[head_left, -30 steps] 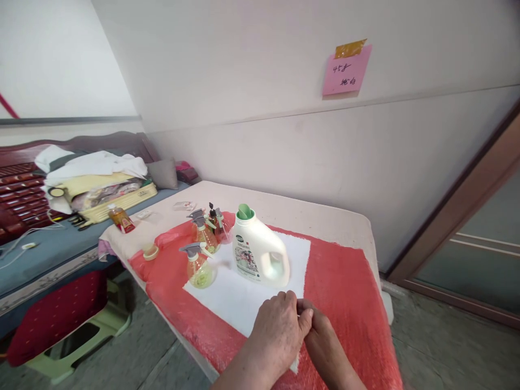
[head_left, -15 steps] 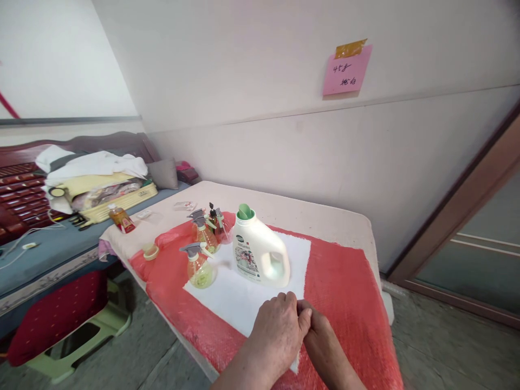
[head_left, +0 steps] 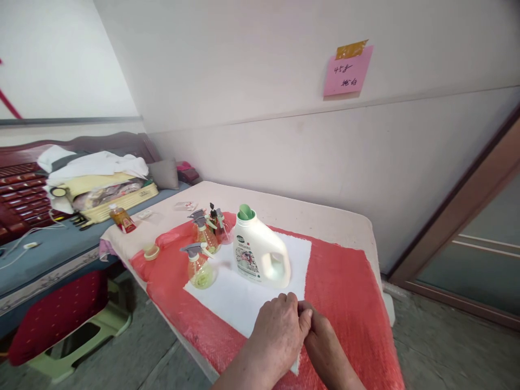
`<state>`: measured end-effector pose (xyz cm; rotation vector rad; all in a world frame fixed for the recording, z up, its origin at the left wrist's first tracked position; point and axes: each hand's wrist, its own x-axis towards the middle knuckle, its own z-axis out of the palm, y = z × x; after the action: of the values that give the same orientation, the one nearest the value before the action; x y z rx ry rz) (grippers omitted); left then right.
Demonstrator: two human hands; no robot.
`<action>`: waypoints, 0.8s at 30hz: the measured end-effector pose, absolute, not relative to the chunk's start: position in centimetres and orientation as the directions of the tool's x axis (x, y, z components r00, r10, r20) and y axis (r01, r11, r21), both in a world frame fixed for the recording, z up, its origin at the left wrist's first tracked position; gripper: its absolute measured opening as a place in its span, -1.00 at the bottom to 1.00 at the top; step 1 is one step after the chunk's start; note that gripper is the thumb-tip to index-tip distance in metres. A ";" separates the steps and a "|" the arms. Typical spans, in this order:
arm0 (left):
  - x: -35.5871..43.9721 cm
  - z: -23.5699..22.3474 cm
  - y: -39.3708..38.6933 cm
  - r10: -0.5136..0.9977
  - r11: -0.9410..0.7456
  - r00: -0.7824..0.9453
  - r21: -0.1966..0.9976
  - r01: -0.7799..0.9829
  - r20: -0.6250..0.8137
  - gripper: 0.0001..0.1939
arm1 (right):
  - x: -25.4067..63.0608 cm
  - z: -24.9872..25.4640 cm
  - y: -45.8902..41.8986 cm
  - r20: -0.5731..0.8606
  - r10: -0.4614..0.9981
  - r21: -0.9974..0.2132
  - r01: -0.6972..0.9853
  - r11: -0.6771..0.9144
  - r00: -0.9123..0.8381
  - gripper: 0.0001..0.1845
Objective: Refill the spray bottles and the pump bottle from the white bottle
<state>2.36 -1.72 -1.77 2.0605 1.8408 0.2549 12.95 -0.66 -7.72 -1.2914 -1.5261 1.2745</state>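
Note:
My left hand [head_left: 278,327] and my right hand [head_left: 323,333] are clasped together low over the red cloth [head_left: 339,292], fingers folded. I see no object in them. Just beyond, a cream-white laundry detergent jug [head_left: 255,246] stands upright on a white sheet [head_left: 227,303], its mouth uncapped and its green pouring spout [head_left: 246,212] showing. Left of it is a clear spray bottle [head_left: 200,271] holding pale yellow-green liquid. Behind that stand another spray bottle [head_left: 205,238], a dark pump bottle [head_left: 213,214] and a partly hidden pinkish bottle [head_left: 222,230].
A pale round cap [head_left: 151,251] lies near the table's left edge. An amber bottle [head_left: 122,219] lies farther back. A red-cushioned stool [head_left: 60,314] stands at left, before a bed [head_left: 24,271] piled with bedding. A wall [head_left: 260,157] bounds the table's back.

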 end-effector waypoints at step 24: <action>-0.1 -0.8 -1.4 0.985 -0.101 0.144 0.365 0.926 -0.092 -0.62 | 15.4 -6.6 0.7 0.014 0.989 -0.955 0.290 0.057 -0.148 -0.64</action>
<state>-0.09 -1.38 -0.83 2.0924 1.8417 0.2486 15.42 0.69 -6.65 -1.3264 -1.5556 1.1330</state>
